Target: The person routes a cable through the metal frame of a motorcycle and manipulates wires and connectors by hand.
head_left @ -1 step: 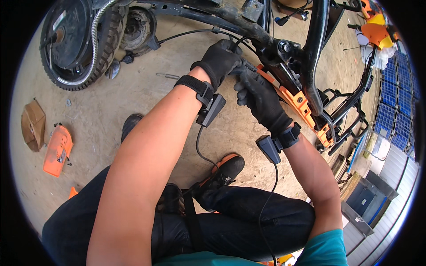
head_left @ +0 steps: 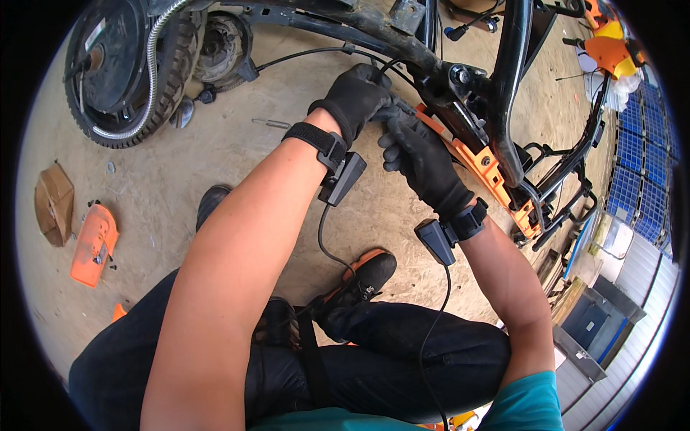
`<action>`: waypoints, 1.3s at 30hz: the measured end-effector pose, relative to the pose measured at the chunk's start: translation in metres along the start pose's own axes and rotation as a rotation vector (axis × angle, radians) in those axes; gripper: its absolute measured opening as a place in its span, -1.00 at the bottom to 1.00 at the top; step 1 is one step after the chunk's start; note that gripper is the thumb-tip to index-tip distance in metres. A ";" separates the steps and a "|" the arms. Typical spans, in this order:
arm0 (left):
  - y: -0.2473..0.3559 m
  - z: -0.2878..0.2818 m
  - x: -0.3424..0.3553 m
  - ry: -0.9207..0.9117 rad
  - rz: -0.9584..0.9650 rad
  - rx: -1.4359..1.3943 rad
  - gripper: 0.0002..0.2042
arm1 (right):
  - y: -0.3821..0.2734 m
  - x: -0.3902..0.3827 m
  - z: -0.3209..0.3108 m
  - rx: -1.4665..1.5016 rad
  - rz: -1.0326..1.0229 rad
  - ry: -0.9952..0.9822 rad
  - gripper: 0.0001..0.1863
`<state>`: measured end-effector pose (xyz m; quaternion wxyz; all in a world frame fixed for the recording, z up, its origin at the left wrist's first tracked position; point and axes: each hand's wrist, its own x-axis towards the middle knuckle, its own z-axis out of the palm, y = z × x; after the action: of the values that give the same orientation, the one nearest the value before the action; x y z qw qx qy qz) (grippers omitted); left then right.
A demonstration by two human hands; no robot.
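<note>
Both my hands wear black gloves and meet beside the underside of a black vehicle frame [head_left: 514, 93]. My left hand [head_left: 356, 100] is closed, its fingertips bunched near a thin black cable [head_left: 316, 51] that arcs to the frame. What it grips is hidden. Just right of it and lower, my right hand [head_left: 424, 158] is curled, its thumb and forefinger reaching to the left hand's fingers. Something small and dark may lie between them; I cannot make it out. An orange plastic trim piece [head_left: 485, 172] runs along the frame close to my right hand.
A wheel with a knobby tyre [head_left: 188, 72] stands at the upper left, a metal hub part [head_left: 219, 47] beside it. A metal rod [head_left: 272, 123] lies on the floor. Further left are an orange plastic part [head_left: 93, 248] and a brown cardboard piece [head_left: 54, 203]. Blue crates [head_left: 636, 158] stand right.
</note>
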<state>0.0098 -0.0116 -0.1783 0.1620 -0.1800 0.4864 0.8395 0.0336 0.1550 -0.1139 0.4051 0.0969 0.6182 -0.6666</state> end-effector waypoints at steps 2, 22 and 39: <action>-0.002 0.000 0.000 0.000 0.024 -0.058 -0.82 | 0.000 -0.001 0.001 -0.047 0.004 0.025 -0.69; -0.031 0.041 0.023 0.130 0.618 0.100 -0.90 | 0.011 -0.019 -0.014 -0.443 -0.113 0.117 -0.69; -0.001 0.066 0.009 0.188 0.136 -0.292 -0.79 | 0.004 -0.024 -0.021 -0.423 0.010 0.087 -0.65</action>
<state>-0.0069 0.0476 -0.1531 0.0308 -0.2458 0.3834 0.8897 0.0444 0.1841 -0.1062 0.3925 0.0413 0.7608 -0.5152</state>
